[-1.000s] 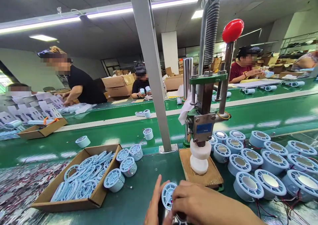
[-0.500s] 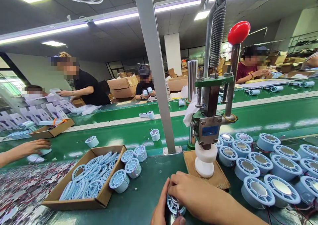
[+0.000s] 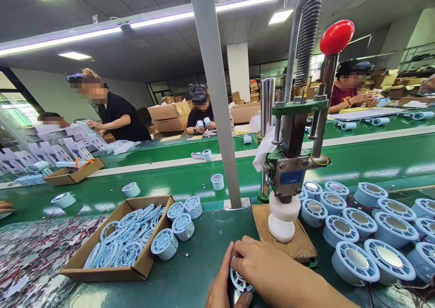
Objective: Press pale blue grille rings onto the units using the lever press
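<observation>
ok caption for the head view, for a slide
Left hand and right hand on a round blue part in front of a red-knobbed press, carton of blue rings at left.

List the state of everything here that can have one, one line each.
Left hand: closed around a housing
Right hand: fingers curled over it
Held housing: partly covered by the hands
Cardboard tray: open, filled with blue rings
Press lever: upright
White press blocks: one above the other; contact unclear
Right-side housings: disc side up
Tube light: lit

Bare left hand (image 3: 220, 283); bare right hand (image 3: 253, 259)
</observation>
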Tool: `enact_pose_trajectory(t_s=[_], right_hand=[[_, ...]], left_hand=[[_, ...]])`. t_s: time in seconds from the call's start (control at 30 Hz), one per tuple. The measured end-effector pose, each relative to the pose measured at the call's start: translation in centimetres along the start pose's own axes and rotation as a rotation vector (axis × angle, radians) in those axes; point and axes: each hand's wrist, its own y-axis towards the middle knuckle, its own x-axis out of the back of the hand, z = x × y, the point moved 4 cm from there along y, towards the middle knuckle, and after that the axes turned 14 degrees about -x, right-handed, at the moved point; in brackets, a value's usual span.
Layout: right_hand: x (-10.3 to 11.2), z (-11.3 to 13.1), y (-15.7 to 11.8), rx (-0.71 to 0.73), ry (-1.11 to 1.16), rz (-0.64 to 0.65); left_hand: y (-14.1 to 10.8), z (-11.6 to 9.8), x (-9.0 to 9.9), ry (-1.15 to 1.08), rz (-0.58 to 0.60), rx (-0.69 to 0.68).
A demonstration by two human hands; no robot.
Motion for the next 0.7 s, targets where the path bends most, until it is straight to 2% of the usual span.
enact_pose_trajectory(t_s=[0.23,0.53,0.63,0.7], right_hand=[[-1.6,0.2,0.4,0.022,-0.065,-0.141],[-1.7,-0.5,0.1,0.101,0.003,-0.104],[-2.4,-0.8,0.2,0.131,-0.004,-0.163],[-3.0,-1.1,-0.1,0.091,0.043,-0.184]], left_hand=[[0.0,-0.4,-0.5,0.039,0.000,0.060],[0.0,-0.3,-0.4,0.057,-0.003,0.054],[0.0,-0.2,-0.7,0.035,0.026,0.042],[-0.3,-0.4,-1.0,0.025,0.057,0.043]])
